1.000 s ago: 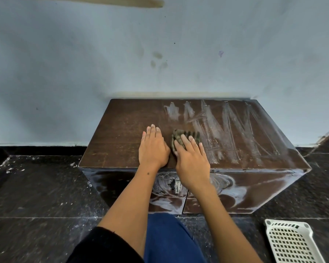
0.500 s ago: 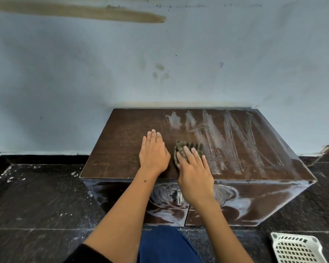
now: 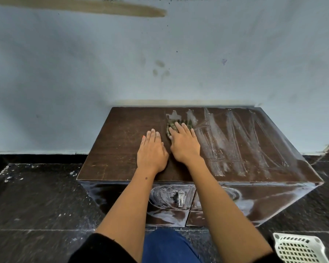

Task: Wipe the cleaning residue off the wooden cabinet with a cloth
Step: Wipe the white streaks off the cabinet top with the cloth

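The cloth point(image 3: 179, 124) is pressed flat under the right hand point(image 3: 184, 144), far back on the cabinet point(image 3: 122, 141) top beside white residue point(image 3: 235, 145). The left hand point(image 3: 152, 151) is laid flat, fingers straight, holding nothing.

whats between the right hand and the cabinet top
In the head view, the cloth lies between: the right hand presses it flat on the cabinet top.

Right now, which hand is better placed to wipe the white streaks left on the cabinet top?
Right. The right hand already presses the cloth flat at the streaks' left edge. The left hand rests bare on the cabinet's clean left side.
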A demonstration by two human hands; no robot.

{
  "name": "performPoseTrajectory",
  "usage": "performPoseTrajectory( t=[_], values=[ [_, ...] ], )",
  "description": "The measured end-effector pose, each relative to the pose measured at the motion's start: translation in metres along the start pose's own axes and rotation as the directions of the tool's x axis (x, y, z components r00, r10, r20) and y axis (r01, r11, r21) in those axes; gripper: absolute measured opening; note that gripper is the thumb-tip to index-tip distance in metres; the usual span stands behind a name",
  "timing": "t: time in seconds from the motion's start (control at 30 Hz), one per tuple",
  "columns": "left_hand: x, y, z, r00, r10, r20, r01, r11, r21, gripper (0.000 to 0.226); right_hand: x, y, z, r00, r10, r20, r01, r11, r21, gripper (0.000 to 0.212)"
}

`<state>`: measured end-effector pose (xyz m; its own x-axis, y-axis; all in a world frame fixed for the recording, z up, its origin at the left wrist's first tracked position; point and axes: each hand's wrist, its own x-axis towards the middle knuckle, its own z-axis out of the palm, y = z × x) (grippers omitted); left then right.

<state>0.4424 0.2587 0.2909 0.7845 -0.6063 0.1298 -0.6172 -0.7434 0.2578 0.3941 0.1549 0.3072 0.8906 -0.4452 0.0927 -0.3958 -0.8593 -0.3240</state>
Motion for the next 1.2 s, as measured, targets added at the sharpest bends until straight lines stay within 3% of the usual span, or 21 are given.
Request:
performPoseTrajectory(
  t=[0.17, 0.27, 0.53, 0.83, 1.2],
  values=[
    [-0.001, 0.001, 0.002, 1.000, 0.009, -0.020, -0.009, 1.000, 0.000, 0.053, -0.099, 0.001, 0.015, 0.978, 0.036, -0.203, -0.041, 0.999, -0.019, 0.043],
    [0.002, -0.001, 0.002, 1.000, 0.006, -0.027, -0.006, 1.000, 0.001, 0.052, -0.090, 0.000, 0.015, 0.987, 0.054, -0.153, -0.058, 0.998, -0.021, 0.044],
    [0.002, -0.001, -0.002, 1.000, -0.007, -0.001, 0.007, 1.000, -0.021, 0.052, 0.033, -0.010, 0.005, 0.999, 0.035, 0.001, -0.035, 0.999, -0.001, 0.047],
    [-0.002, -0.002, 0.004, 1.000, 0.002, -0.030, -0.002, 1.000, -0.018, 0.052, -0.025, 0.000, 0.017, 0.996, 0.017, -0.085, -0.014, 0.999, 0.041, 0.045],
    [0.001, -0.002, 0.004, 0.999, -0.001, -0.052, 0.000, 1.000, -0.018, 0.051, 0.115, -0.006, 0.005, 0.999, 0.029, 0.041, -0.028, 1.000, -0.013, 0.052]
  ],
)
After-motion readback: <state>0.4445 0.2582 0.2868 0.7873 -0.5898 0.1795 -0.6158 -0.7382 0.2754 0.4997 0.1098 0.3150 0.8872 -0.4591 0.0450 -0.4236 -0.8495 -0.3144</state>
